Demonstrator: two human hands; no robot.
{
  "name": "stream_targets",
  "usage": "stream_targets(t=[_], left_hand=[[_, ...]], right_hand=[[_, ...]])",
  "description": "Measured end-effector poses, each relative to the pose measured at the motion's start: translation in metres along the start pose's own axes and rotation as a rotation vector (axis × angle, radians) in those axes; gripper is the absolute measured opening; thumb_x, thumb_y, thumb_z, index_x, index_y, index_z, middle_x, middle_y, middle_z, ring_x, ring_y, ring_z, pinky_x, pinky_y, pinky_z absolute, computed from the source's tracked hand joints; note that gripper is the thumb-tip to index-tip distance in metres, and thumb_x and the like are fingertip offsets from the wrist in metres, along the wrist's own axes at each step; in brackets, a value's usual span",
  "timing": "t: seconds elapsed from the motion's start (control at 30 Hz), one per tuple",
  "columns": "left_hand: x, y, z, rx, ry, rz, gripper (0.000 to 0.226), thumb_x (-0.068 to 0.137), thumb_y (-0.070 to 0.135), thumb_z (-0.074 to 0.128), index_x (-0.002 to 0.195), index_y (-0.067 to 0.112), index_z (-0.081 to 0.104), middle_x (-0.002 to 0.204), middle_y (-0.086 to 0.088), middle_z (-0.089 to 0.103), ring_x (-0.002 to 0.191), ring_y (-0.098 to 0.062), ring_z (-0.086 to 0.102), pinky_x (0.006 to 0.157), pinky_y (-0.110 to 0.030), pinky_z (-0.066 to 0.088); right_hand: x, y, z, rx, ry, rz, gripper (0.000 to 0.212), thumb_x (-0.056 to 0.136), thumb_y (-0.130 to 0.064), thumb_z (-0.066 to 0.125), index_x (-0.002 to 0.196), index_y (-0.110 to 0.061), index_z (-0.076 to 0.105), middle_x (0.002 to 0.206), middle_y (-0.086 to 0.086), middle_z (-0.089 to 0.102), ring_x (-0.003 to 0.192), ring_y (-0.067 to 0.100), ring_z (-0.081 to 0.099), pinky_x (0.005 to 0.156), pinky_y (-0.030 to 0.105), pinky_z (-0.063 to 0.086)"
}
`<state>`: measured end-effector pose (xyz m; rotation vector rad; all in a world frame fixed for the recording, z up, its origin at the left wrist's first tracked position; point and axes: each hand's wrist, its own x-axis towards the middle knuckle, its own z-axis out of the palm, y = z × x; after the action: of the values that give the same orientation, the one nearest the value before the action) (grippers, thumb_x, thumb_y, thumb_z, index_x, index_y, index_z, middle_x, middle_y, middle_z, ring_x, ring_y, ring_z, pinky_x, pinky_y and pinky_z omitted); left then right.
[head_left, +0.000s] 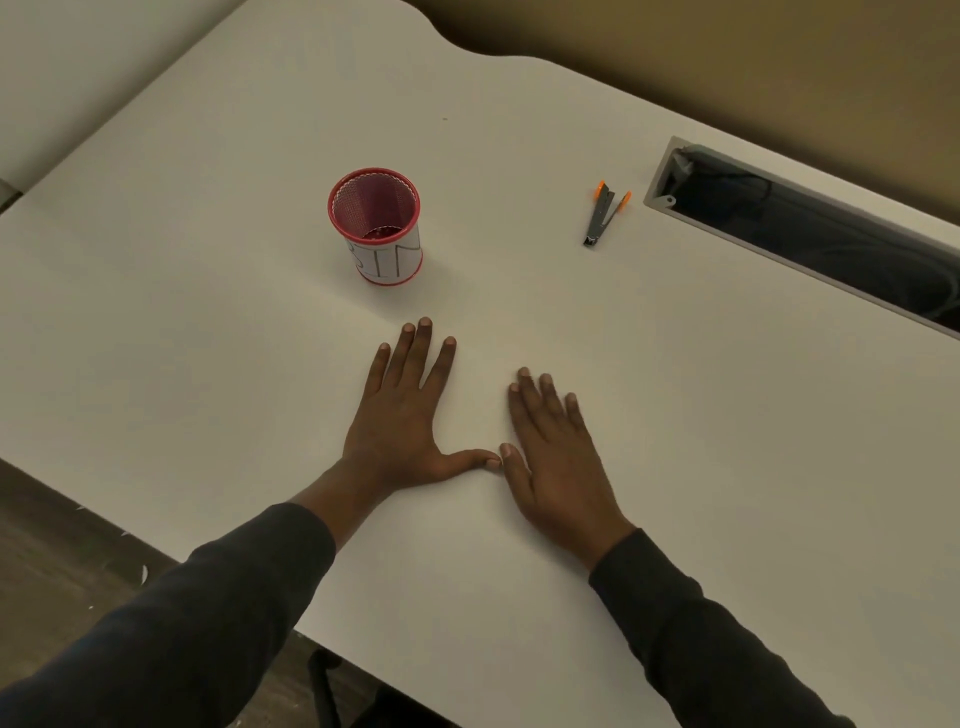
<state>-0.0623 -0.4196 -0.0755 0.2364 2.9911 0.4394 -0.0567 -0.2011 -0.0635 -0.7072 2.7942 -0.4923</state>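
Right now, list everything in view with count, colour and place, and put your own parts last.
round red wire-mesh pen cup: one, red with a white paper label, upright beyond the left hand
small grey metal stapler with orange ends: one, lying far right, near the slot
grey-framed rectangular cable slot: one, dark inside, set in the table's right side
flat white table: one, under everything
dark long sleeves: two, on the forearms
left hand: one, fingers straight, flat on the table
right hand: one, flat beside it
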Motion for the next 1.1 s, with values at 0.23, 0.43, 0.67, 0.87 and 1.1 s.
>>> stream_targets(t=[0.23,0.43,0.67,0.87,1.1], left_hand=[[0.001,-0.001,0.000,-0.007,-0.017,-0.010,0.141,0.062,0.108,0.026,0.166,0.017,-0.003,0.173,-0.011,-0.016,0.160,-0.030,-0.015,0.130,-0.056,0.005],[0.001,-0.002,0.002,-0.013,0.010,0.007,0.134,0.068,0.104,0.023,0.166,0.017,0.002,0.174,-0.012,-0.011,0.161,-0.030,-0.012,0.130,-0.056,0.007],[0.001,-0.002,0.002,-0.005,0.002,0.003,0.136,0.066,0.105,0.022,0.166,0.016,0.000,0.174,-0.012,-0.012,0.161,-0.030,-0.014,0.131,-0.054,0.004],[0.002,-0.003,0.002,-0.018,-0.001,0.001,0.139,0.064,0.107,0.024,0.166,0.016,0.000,0.174,-0.012,-0.013,0.161,-0.030,-0.014,0.131,-0.055,0.004],[0.002,-0.001,0.002,-0.010,-0.020,-0.008,0.141,0.062,0.107,0.028,0.166,0.018,-0.005,0.173,-0.012,-0.017,0.160,-0.029,-0.017,0.131,-0.055,0.002]], right_hand=[[-0.022,-0.003,-0.001,0.117,0.247,0.129,0.048,0.096,-0.033,0.041,0.134,-0.008,0.058,0.135,0.009,0.059,0.126,0.023,0.051,0.108,0.043,0.043],[0.000,-0.016,-0.002,0.059,0.187,0.030,0.049,0.096,-0.035,0.041,0.139,-0.014,0.054,0.140,0.005,0.054,0.128,0.022,0.047,0.107,0.038,0.038],[-0.002,-0.014,-0.004,-0.012,0.149,0.020,0.046,0.094,-0.039,0.046,0.136,-0.023,0.058,0.133,0.003,0.056,0.122,0.021,0.048,0.097,0.037,0.039],[0.010,-0.012,-0.008,0.156,0.272,0.134,0.034,0.093,-0.033,0.052,0.120,-0.018,0.066,0.115,-0.001,0.063,0.106,0.015,0.055,0.089,0.030,0.047],[0.043,-0.016,-0.015,0.231,0.197,0.294,0.020,0.089,-0.036,0.068,0.102,-0.021,0.064,0.098,-0.006,0.062,0.090,0.011,0.057,0.078,0.027,0.051]])
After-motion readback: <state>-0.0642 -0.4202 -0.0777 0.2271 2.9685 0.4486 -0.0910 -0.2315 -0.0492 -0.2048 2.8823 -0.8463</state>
